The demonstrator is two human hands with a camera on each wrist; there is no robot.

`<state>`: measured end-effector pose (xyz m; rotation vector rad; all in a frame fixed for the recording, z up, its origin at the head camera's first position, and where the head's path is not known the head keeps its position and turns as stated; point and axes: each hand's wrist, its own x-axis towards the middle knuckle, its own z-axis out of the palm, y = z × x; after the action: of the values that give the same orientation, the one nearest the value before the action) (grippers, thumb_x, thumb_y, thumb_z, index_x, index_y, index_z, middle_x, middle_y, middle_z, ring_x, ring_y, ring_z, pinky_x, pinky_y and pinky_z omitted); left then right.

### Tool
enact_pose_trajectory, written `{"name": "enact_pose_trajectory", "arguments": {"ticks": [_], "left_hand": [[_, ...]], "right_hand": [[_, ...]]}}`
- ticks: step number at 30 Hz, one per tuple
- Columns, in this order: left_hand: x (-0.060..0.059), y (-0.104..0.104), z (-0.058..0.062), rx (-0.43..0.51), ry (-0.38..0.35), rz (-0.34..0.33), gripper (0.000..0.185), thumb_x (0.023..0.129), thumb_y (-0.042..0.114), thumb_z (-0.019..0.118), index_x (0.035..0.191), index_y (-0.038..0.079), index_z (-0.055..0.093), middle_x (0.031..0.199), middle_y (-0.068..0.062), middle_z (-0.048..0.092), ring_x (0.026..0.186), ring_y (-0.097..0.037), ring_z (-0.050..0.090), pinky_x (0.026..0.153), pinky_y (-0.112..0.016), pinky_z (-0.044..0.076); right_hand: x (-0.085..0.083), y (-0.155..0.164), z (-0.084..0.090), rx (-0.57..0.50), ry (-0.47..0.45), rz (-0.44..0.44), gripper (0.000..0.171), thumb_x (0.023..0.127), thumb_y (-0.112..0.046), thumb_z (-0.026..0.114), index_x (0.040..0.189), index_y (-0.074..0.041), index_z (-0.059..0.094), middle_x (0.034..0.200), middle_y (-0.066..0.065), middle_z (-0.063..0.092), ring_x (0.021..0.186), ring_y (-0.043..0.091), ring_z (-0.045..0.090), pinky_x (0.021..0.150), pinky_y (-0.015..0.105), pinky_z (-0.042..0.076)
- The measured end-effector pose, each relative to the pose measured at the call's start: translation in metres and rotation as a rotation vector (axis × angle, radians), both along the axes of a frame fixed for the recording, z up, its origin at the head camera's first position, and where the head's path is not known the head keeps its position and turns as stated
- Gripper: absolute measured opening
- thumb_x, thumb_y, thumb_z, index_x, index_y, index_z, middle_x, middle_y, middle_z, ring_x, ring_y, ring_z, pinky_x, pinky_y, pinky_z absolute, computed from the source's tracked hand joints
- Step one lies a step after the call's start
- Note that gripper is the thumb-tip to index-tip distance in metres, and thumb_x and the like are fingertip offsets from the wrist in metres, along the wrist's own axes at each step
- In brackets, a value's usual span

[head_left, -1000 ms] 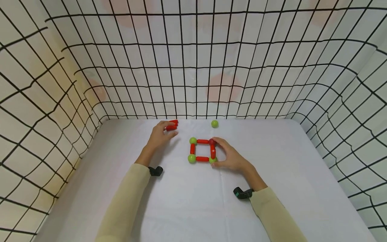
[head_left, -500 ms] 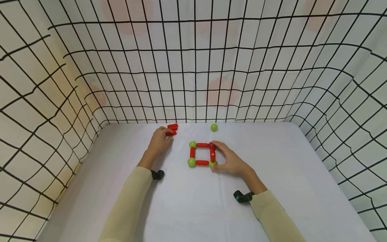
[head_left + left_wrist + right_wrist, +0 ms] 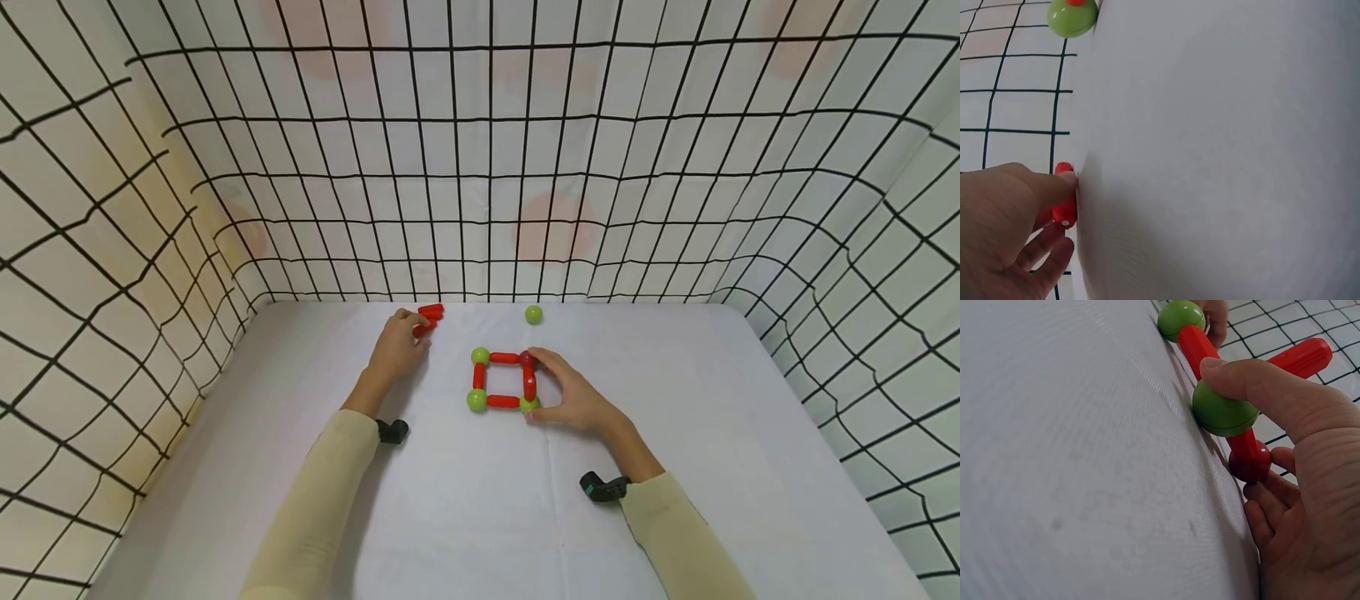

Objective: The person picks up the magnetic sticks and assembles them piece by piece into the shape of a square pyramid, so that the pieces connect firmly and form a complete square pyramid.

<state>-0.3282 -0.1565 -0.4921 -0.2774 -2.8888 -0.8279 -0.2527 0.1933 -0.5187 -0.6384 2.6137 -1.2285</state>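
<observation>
A square frame (image 3: 503, 379) of red rods and green balls is laid flat on the white counter (image 3: 487, 517), and everything else is best placed from it. Its side away from the loose pieces is held by the right hand (image 3: 573, 400): the thumb is pressed on the near green ball (image 3: 1225, 414), and the fingers are curled round the dark red ball (image 3: 1249, 464) at the far corner of that side, so the grip is closed on the frame, apparently to keep the square steady and its joints from sliding on the smooth cloth. Beyond the frame's other side, towards the back wall, a small cluster of loose red rods (image 3: 428, 318) is lying, and it is there that the left hand (image 3: 396, 350) is set; its fingertips are closed in a narrow pinch on one rod (image 3: 1064, 211), as the wrist view shows. A single loose green ball (image 3: 533, 314) is left behind the frame, near the foot of the gridded wall (image 3: 480, 167), well apart from both hands. Cream sleeves (image 3: 315, 508) are worn on both arms, and a small black device (image 3: 602, 487) is strapped at each wrist.
</observation>
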Motion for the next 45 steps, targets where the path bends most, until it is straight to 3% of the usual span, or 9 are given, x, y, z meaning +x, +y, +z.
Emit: {"name": "enact_pose_trajectory", "arguments": {"ticks": [7,13,18,25,35,39,45], "left_hand": [[0.002,-0.001,-0.004,0.034,-0.038,-0.005,0.031,0.097,0.008,0.069,0.128,0.004,0.064,0.108,-0.013,0.065,0.097,-0.027,0.058,0.089,-0.039,0.055],[0.008,-0.003,-0.004,0.069,-0.093,-0.042,0.039,0.099,0.009,0.061,0.138,0.006,0.063,0.117,-0.014,0.061,0.103,-0.028,0.057,0.092,-0.042,0.055],[0.020,-0.002,-0.002,0.244,-0.132,-0.095,0.036,0.100,0.015,0.064,0.135,0.008,0.064,0.125,-0.011,0.066,0.112,-0.028,0.064,0.100,-0.042,0.057],[0.045,0.008,0.004,0.457,-0.119,-0.274,0.030,0.097,0.021,0.074,0.125,0.014,0.068,0.118,-0.004,0.073,0.112,-0.023,0.070,0.101,-0.039,0.058],[0.065,0.025,0.000,0.519,-0.151,-0.497,0.032,0.095,0.014,0.075,0.126,0.007,0.068,0.114,-0.006,0.075,0.107,-0.019,0.072,0.098,-0.031,0.059],[0.068,0.030,-0.002,0.515,-0.180,-0.530,0.031,0.095,0.014,0.075,0.126,0.008,0.070,0.114,-0.004,0.075,0.107,-0.019,0.072,0.098,-0.031,0.058],[0.070,0.035,-0.008,0.472,-0.200,-0.525,0.033,0.095,0.018,0.076,0.126,0.011,0.069,0.114,0.000,0.075,0.108,-0.016,0.072,0.098,-0.030,0.058]], "right_hand": [[-0.001,0.000,0.000,-0.014,0.004,0.003,0.108,0.077,-0.038,0.091,0.163,-0.031,0.026,0.171,-0.001,0.024,0.158,0.030,0.024,0.127,0.057,0.023],[0.001,0.000,0.002,-0.011,-0.003,-0.001,0.108,0.077,-0.038,0.091,0.163,-0.032,0.026,0.170,-0.002,0.025,0.158,0.029,0.024,0.126,0.057,0.024],[0.003,-0.001,0.005,-0.003,0.009,0.001,0.106,0.078,-0.037,0.090,0.163,-0.031,0.026,0.170,0.000,0.026,0.157,0.030,0.026,0.126,0.058,0.025],[0.002,0.000,0.004,0.002,0.024,-0.003,0.106,0.078,-0.037,0.089,0.163,-0.031,0.027,0.170,0.000,0.026,0.157,0.030,0.026,0.125,0.060,0.025],[0.000,0.000,0.000,-0.010,0.024,0.010,0.106,0.078,-0.039,0.089,0.163,-0.030,0.027,0.170,-0.001,0.027,0.157,0.029,0.026,0.125,0.060,0.026],[0.000,-0.001,0.001,-0.001,0.022,0.000,0.105,0.078,-0.039,0.089,0.163,-0.031,0.027,0.170,-0.001,0.026,0.157,0.029,0.025,0.124,0.061,0.026],[0.000,0.000,0.000,0.001,0.020,-0.005,0.106,0.078,-0.039,0.089,0.162,-0.032,0.027,0.170,-0.002,0.026,0.158,0.029,0.025,0.125,0.061,0.025]]}}
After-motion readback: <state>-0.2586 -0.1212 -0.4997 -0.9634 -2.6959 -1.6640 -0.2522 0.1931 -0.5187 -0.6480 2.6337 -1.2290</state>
